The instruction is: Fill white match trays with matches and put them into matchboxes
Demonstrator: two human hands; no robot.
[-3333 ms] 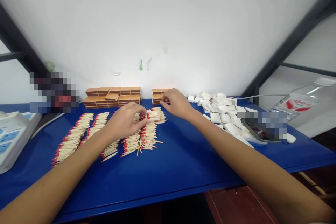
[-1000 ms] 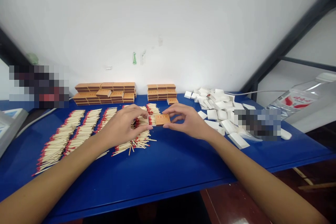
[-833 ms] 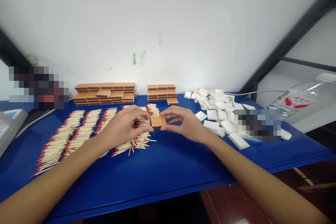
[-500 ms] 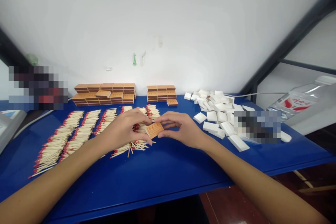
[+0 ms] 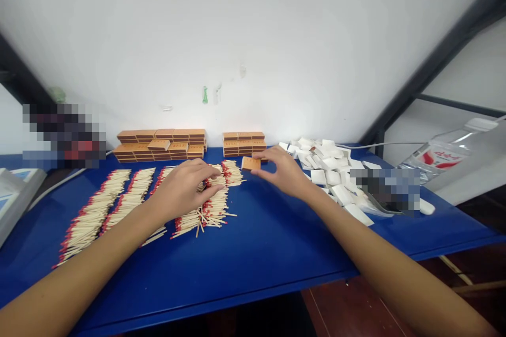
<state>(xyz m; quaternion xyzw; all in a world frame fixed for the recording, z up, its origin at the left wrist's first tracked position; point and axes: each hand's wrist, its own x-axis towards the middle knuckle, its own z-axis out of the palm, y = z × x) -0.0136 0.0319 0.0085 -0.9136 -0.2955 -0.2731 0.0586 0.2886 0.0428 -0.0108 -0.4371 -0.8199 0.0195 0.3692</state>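
Note:
My right hand [image 5: 279,170] grips an orange matchbox [image 5: 250,164] by its right end, between thumb and fingers, just in front of the smaller stack of matchboxes [image 5: 244,144]. My left hand [image 5: 190,188] hovers over the rows of matches, its thumb and fingers apart and holding nothing. Red-tipped matches [image 5: 93,210] lie in several slanted rows, and a looser heap of matches [image 5: 215,202] is beneath and beside my left fingers. Part of the middle rows is hidden by my left hand and forearm.
A longer stack of matchboxes [image 5: 158,155] stands against the wall at the left. White trays [image 5: 328,160] lie heaped at the right, near a clear plastic bottle [image 5: 438,152]. The blue table [image 5: 253,258] has its front edge close to me.
Both hands were on the matchbox. My left hand has let go and opened, while my right hand has carried the box right and back, toward the smaller stack.

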